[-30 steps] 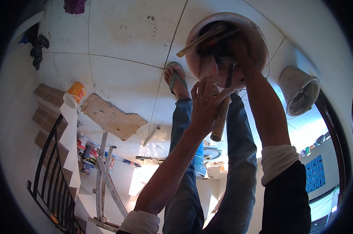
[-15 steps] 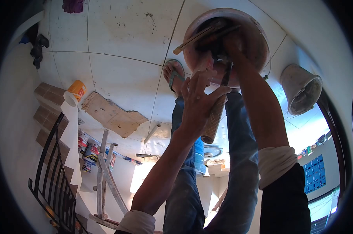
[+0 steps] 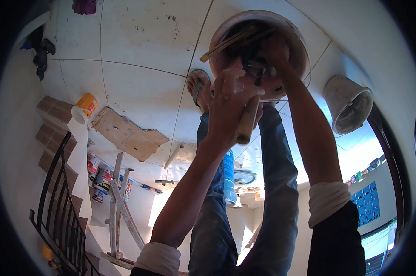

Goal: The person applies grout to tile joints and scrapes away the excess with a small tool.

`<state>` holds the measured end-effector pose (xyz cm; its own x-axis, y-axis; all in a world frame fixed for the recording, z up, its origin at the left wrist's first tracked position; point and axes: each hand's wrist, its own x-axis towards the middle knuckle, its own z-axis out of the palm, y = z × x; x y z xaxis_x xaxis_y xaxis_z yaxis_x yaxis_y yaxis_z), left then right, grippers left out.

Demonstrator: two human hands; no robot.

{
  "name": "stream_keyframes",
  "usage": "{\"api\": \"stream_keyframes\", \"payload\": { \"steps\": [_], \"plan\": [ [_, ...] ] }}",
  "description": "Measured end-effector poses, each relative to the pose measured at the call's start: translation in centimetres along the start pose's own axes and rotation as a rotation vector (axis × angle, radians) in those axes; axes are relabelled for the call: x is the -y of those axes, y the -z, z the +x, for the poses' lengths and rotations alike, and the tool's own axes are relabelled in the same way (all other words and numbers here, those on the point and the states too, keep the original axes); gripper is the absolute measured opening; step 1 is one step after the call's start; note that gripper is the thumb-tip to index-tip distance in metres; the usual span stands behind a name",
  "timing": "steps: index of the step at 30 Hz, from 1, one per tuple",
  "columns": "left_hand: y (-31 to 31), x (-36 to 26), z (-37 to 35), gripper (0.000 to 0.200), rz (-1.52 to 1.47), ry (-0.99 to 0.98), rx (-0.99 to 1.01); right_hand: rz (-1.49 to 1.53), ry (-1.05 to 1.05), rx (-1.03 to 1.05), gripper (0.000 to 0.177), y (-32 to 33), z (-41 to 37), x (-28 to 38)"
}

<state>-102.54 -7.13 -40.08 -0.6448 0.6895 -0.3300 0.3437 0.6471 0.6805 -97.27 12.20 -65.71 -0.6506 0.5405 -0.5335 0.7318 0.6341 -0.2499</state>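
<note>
Head view: left fingers grip a slanting handle, butt toward wearer; right hand, grip unclear.

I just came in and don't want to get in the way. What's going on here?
A person's left hand holds a thick tool handle at a round pinkish basin. The right hand is down inside the basin; what it touches is too dark to tell. A greyish bucket is off to the right.

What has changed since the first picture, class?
The left hand and the thick handle have moved up the picture, toward the basin. No new grasp or release shows. The right hand is still inside the basin; the bucket stays put.
</note>
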Motion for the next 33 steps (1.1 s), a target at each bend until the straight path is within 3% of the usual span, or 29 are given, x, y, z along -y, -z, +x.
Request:
{"api": "stream_keyframes", "payload": {
  "steps": [2, 4, 8, 10, 11, 13, 14, 16, 17, 20, 23, 24, 26, 28, 32, 33],
  "plan": [
    [-0.2, 0.0, 0.7, 0.03, 0.029, -0.015, -0.043, 0.038, -0.118, -0.065, 0.05, 5.6, -3.8, 2.0],
    [-0.5, -0.2, 1.4, 0.031, 0.057, -0.037, -0.088, 0.242, -0.255, 0.08, 0.045, 10.6, -6.8, 3.1],
    [-0.4, -0.4, 2.0, 0.031, 0.033, 0.002, -0.143, 0.419, -0.135, -0.163, 0.035, 11.9, -11.2, -0.8],
    [0.2, -0.6, 2.2, 0.031, 0.007, 0.016, -0.222, 0.913, -0.264, 0.141, 0.028, 14.2, -13.3, -1.6],
    [0.8, -0.9, 2.4, 0.031, 0.002, 0.009, -0.222, 0.911, -0.266, 0.132, 0.028, 15.7, -14.6, -1.1],
    [1.9, -1.2, 2.6, 0.034, -0.062, -0.048, -0.407, 1.313, -0.402, 0.177, 0.026, 17.5, -16.9, 0.1],
    [2.3, -2.0, 2.6, 0.034, -0.063, -0.054, -0.406, 1.314, -0.402, 0.171, 0.026, 17.5, -17.5, -0.2],
    [3.1, -4.1, 1.7, 0.032, -0.085, -0.081, -0.602, 1.387, -0.351, 0.207, 0.028, 16.8, -18.8, -1.1],
    [3.1, -4.7, 1.1, 0.032, -0.063, -0.178, -0.575, 1.421, -0.368, 0.197, 0.026, 16.8, -19.3, -1.2],
    [-1.5, -6.0, -1.1, 0.023, -0.306, -0.143, -0.344, 1.477, -0.443, 0.099, 0.024, 16.3, -21.5, -1.9],
    [-9.2, -6.0, -1.5, 0.043, -0.173, 0.032, -0.005, 1.564, -0.607, 0.0, 0.025, 18.0, -24.8, -1.2],
    [-12.0, -5.9, -1.4, 0.054, -0.027, 0.001, -0.024, 1.601, -0.712, -0.052, 0.025, 18.4, -26.0, -1.1],
    [-15.1, -6.1, 0.2, 0.066, 0.035, -0.053, 0.135, 1.606, -0.725, -0.038, 0.024, 18.6, -28.6, -2.0],
    [-18.3, -5.1, 1.8, 0.064, 0.278, -0.161, 0.064, 1.615, -0.745, -0.028, 0.024, 18.9, -31.1, -2.5],
    [-17.5, -4.9, 3.1, 0.057, 0.258, -0.081, -0.009, 1.476, -0.809, 0.03, 0.037, 20.0, -34.8, -3.0],
    [-16.6, -5.3, 2.2, 0.056, 0.163, -0.12, 0.074, 1.417, -0.832, 0.059, 0.038, 20.4, -35.3, -2.8]
  ]
}}
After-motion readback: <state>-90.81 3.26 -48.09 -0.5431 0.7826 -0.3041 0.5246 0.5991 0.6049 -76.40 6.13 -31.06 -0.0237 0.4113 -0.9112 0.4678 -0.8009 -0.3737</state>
